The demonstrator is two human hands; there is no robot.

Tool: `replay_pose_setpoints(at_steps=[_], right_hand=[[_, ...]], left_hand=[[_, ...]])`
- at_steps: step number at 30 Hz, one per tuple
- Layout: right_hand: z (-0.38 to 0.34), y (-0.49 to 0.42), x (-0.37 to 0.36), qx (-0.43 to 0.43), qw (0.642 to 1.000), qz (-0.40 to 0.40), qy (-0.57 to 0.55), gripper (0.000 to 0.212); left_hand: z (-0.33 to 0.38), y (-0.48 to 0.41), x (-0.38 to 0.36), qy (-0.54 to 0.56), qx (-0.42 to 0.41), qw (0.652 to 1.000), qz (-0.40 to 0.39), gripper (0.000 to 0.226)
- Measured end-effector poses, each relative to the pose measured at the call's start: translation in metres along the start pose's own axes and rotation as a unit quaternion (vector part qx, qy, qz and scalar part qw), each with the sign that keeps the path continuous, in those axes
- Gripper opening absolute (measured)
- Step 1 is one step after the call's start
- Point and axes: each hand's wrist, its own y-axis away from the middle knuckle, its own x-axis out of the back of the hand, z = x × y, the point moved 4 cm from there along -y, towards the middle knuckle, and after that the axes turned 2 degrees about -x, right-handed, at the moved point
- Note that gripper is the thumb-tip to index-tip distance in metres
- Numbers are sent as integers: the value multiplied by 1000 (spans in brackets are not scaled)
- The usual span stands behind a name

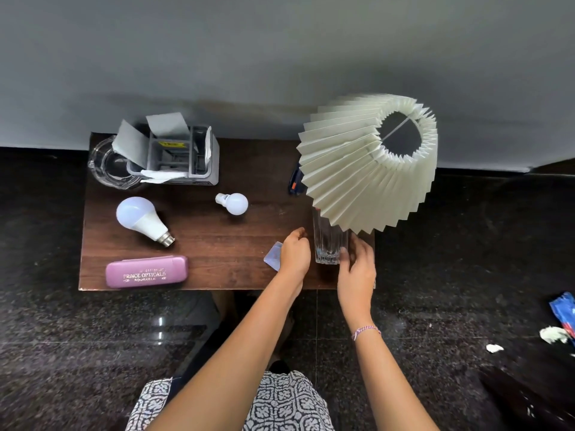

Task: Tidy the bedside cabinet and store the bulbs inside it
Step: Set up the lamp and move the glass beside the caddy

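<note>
The dark wooden bedside cabinet top (217, 237) carries a large white bulb (141, 220) at the left and a small white bulb (233, 203) near the middle, both lying on their sides. My left hand (297, 255) has its fingers curled over a small pale blue card (273, 256) at the front right. My right hand (357, 262) rests with relaxed fingers against the ribbed clear glass base (329, 244) of a lamp with a pleated cream shade (370, 163).
A pink glasses case (146, 272) lies at the front left. A grey organiser (174, 155) with papers and a glass ashtray (109, 166) stand at the back left. A dark blue object (295, 181) pokes out behind the shade. Litter (560, 325) lies on the dark floor, right.
</note>
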Motion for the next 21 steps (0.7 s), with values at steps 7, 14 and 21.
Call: replay_pose_setpoints(at_steps=[7,14,21], right_hand=[[0,-21,-5,-57,998,-4,-36,35],[4,-25,-9,-108,989,-29,-100,37],[6,-23,-10,-125,985,-34,-112,44]], left_hand=[[-4,-12,-8,27,27,999,-2,49],[-4,-13,-15,45,13,999,-17,46],[-4,-5,-11,73,29,997,-16,48]])
